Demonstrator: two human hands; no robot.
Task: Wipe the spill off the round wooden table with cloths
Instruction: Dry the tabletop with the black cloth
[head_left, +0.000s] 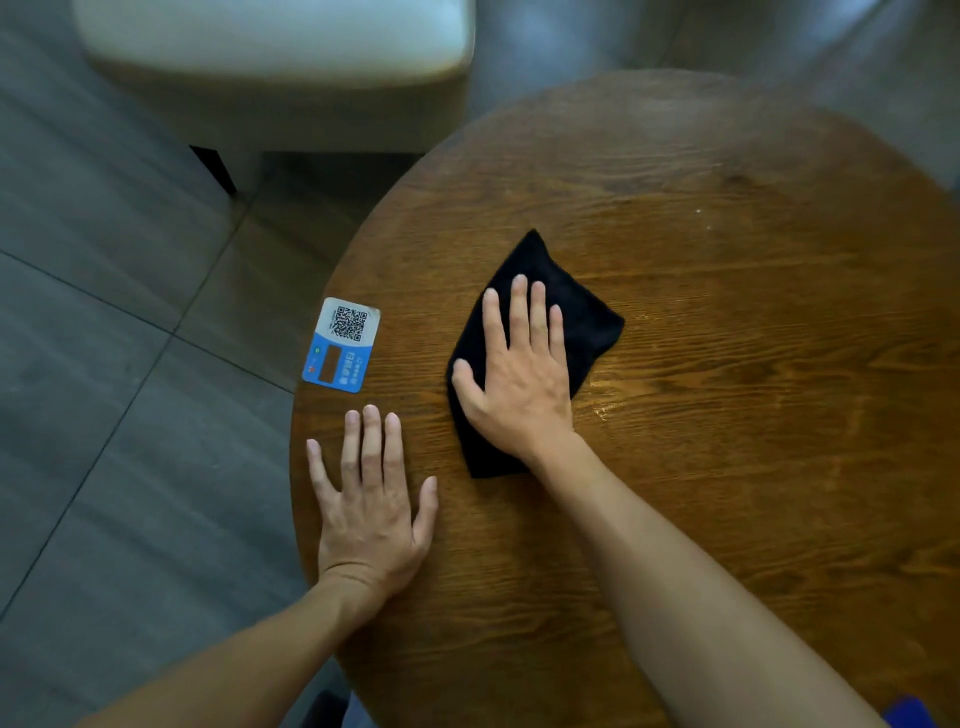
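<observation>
A black cloth (582, 317) lies flat on the round wooden table (753, 312), left of its middle. My right hand (519, 374) presses on the cloth with the palm down and fingers spread, covering its middle. A thin wet sheen (618, 402) glistens on the wood just right of the cloth. My left hand (371, 501) rests flat on the table near its left edge, fingers apart, holding nothing.
A blue and white QR-code card (342, 344) is stuck at the table's left edge, just beyond my left hand. A cream upholstered seat (275, 62) stands at the far left past the table. Grey floor tiles (104, 364) lie to the left.
</observation>
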